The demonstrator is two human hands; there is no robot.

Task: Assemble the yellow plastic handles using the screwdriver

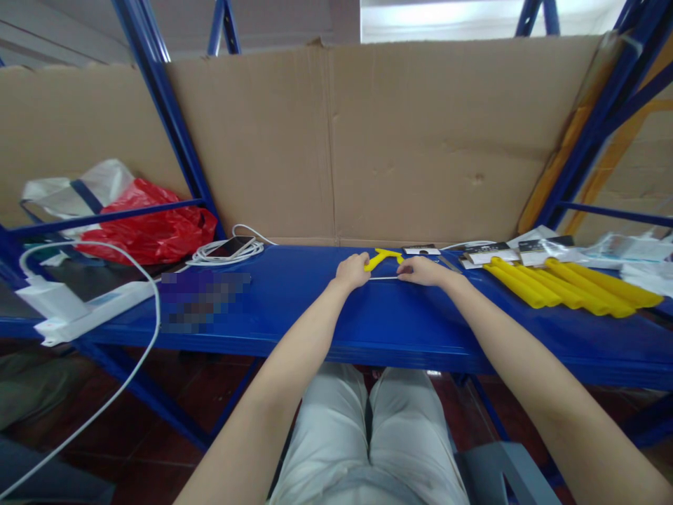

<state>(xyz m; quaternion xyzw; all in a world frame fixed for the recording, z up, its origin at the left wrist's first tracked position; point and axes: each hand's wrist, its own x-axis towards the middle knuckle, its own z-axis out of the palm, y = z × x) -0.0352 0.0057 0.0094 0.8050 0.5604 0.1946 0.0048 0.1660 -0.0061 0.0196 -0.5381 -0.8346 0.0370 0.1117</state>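
Note:
My left hand (pixel 354 271) is closed around one end of a yellow bent piece (pixel 376 261), which looks like plastic and has a branching, angular shape. At its other end my right hand (pixel 417 270) has its fingers drawn together, touching or very near the yellow piece. Whether those fingers also grip something smaller is hidden. A thin white strip or cord (pixel 383 278) runs between my hands, just above the blue tabletop (pixel 294 308). To the right of my right hand lie several yellow tube-like pieces (pixel 573 284) side by side.
Black-and-white cards (pixel 488 254) and clear plastic packaging (pixel 620 249) lie at the back right. Leftward are a phone (pixel 234 247) on a coiled white cable (pixel 210 257), a red plastic bag (pixel 152 224) and a power strip (pixel 99 312). Cardboard (pixel 420 140) walls the back between blue posts.

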